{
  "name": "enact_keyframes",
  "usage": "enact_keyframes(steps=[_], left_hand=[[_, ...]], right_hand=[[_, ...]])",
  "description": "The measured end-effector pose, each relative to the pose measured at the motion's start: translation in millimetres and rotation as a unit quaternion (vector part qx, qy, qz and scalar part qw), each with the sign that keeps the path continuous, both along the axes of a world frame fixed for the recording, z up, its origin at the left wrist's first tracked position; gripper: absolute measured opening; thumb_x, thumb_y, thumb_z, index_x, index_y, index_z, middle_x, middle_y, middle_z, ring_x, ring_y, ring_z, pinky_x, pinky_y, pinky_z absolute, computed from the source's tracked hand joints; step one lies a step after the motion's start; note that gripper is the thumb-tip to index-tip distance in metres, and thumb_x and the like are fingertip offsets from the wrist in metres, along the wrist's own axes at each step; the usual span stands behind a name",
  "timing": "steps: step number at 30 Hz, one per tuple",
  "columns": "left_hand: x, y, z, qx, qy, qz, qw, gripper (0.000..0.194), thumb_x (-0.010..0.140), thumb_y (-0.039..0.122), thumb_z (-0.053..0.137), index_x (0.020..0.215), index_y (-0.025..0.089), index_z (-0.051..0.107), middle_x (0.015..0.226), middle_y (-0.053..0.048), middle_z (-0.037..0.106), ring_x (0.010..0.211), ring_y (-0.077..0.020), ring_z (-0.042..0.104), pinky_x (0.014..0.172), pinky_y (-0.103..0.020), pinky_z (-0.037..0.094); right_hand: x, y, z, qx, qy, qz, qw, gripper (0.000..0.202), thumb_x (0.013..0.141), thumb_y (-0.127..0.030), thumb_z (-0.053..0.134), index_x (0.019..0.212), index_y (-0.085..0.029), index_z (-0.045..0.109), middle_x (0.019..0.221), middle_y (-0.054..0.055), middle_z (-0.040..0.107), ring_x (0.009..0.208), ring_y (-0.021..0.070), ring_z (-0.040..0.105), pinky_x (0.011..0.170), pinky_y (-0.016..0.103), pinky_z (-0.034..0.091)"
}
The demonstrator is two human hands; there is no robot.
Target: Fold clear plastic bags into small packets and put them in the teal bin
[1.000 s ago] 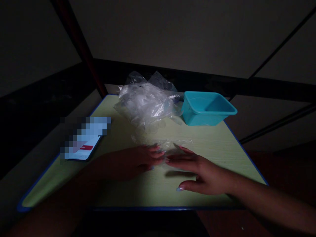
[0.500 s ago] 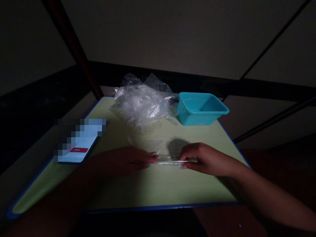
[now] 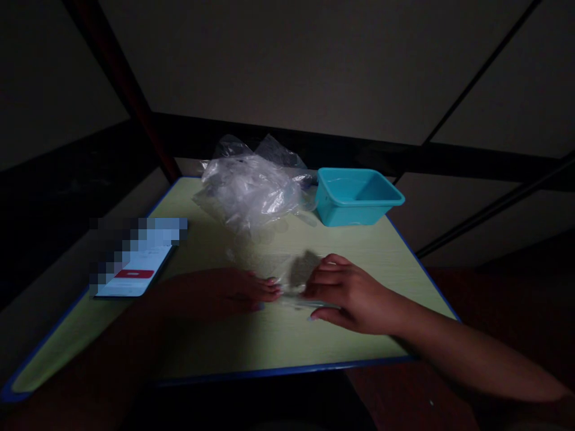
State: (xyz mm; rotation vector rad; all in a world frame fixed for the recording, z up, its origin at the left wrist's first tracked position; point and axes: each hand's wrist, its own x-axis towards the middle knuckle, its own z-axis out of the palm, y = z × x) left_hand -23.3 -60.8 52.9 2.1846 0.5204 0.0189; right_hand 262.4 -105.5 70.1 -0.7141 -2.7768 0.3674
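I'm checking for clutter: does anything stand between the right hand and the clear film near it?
Nothing visible does: the right hand is right at the film, with the left hand by its other end. The plastic heap and tub sit farther back; the phone lies off to the left.

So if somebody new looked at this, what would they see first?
Probably the turquoise tub, bright at the far right of the table, with a crumpled, shiny plastic heap just left of it. Next might come the glowing phone by the table's left edge. Nearer the middle, the left grip and right grip are at a thin see-through sheet, hard to make out.
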Motion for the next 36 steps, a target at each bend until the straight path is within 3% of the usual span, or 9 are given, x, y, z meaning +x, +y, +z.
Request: enact_keyframes(steps=[3,7,10,15,19,22,25,31,36], left_hand=[[-1,-1,2.4,-0.018,-0.003,0.017,1.000,0.038,0.097,0.037,0.047,0.134,0.032,0.054,0.143,-0.001,0.048,0.133,-0.0206,0.045,0.113,-0.038,0.032],[-6,0,2.2,-0.045,-0.005,0.055,0.997,0.037,0.096,0.040,0.049,0.131,0.031,0.057,0.141,0.000,0.051,0.131,-0.0223,0.048,0.110,-0.039,0.036],[-8,4,-1.4,-0.008,-0.018,0.092,0.996,0.038,0.095,0.042,0.048,0.129,0.029,0.060,0.140,-0.001,0.054,0.130,-0.0220,0.049,0.110,-0.038,0.036],[-2,12,0.0,0.054,-0.045,0.192,0.979,0.034,0.090,0.044,0.051,0.104,0.021,0.072,0.120,-0.006,0.069,0.112,-0.0242,0.062,0.100,-0.036,0.045],[4,17,5.9,0.041,-0.016,0.302,0.952,0.030,0.083,0.043,0.054,0.090,0.020,0.073,0.094,-0.006,0.074,0.089,-0.0252,0.068,0.080,-0.035,0.053],[7,20,7.1,0.056,-0.015,0.346,0.937,0.026,0.078,0.037,0.055,0.084,0.019,0.073,0.085,-0.005,0.075,0.082,-0.0247,0.068,0.077,-0.036,0.052],[9,22,4.8,0.080,-0.030,0.363,0.928,0.026,0.078,0.037,0.053,0.080,0.019,0.072,0.082,-0.004,0.074,0.080,-0.0235,0.067,0.075,-0.034,0.051],[12,26,-4.6,0.124,-0.033,0.376,0.918,0.028,0.079,0.040,0.052,0.080,0.019,0.069,0.081,-0.002,0.073,0.075,-0.0202,0.065,0.071,-0.029,0.049],[11,29,-12.6,0.146,-0.030,0.357,0.922,0.029,0.081,0.040,0.050,0.083,0.018,0.069,0.085,-0.003,0.073,0.081,-0.0207,0.066,0.073,-0.028,0.048]], right_hand=[[2,2,1.0,-0.017,-0.004,0.004,1.000,0.022,0.096,-0.029,0.050,0.088,-0.017,0.067,0.080,0.007,0.066,0.082,0.0197,0.058,0.083,0.037,0.038],[12,17,0.6,-0.141,0.046,0.017,0.989,0.029,0.098,-0.026,0.045,0.078,-0.016,0.063,0.073,0.006,0.062,0.073,0.0161,0.055,0.070,0.030,0.042],[21,29,-2.8,-0.218,0.068,-0.022,0.973,0.032,0.098,-0.031,0.046,0.076,-0.015,0.062,0.071,0.004,0.060,0.066,0.0137,0.053,0.062,0.027,0.042],[24,37,-13.4,-0.261,0.090,-0.078,0.958,0.036,0.097,-0.037,0.047,0.074,-0.014,0.062,0.065,0.000,0.056,0.060,0.0115,0.051,0.057,0.024,0.040],[23,41,-25.8,-0.289,0.149,-0.112,0.939,0.026,0.092,-0.036,0.054,0.092,-0.013,0.067,0.069,0.000,0.058,0.060,0.0113,0.050,0.056,0.025,0.040],[26,46,-33.1,-0.314,0.172,-0.130,0.925,0.027,0.090,-0.033,0.057,0.106,-0.014,0.066,0.071,-0.001,0.058,0.061,0.0114,0.049,0.057,0.026,0.041],[30,51,-35.4,-0.312,0.165,-0.141,0.925,0.026,0.091,-0.032,0.053,0.107,-0.015,0.065,0.069,-0.002,0.054,0.060,0.0113,0.048,0.055,0.025,0.040],[29,52,-31.2,-0.228,0.158,-0.160,0.947,0.028,0.095,-0.036,0.048,0.111,-0.015,0.057,0.067,-0.004,0.049,0.058,0.0112,0.043,0.052,0.023,0.035],[27,52,-33.6,-0.163,0.110,-0.208,0.958,0.023,0.091,-0.032,0.049,0.106,-0.016,0.056,0.068,-0.002,0.055,0.057,0.0123,0.046,0.054,0.024,0.034]])
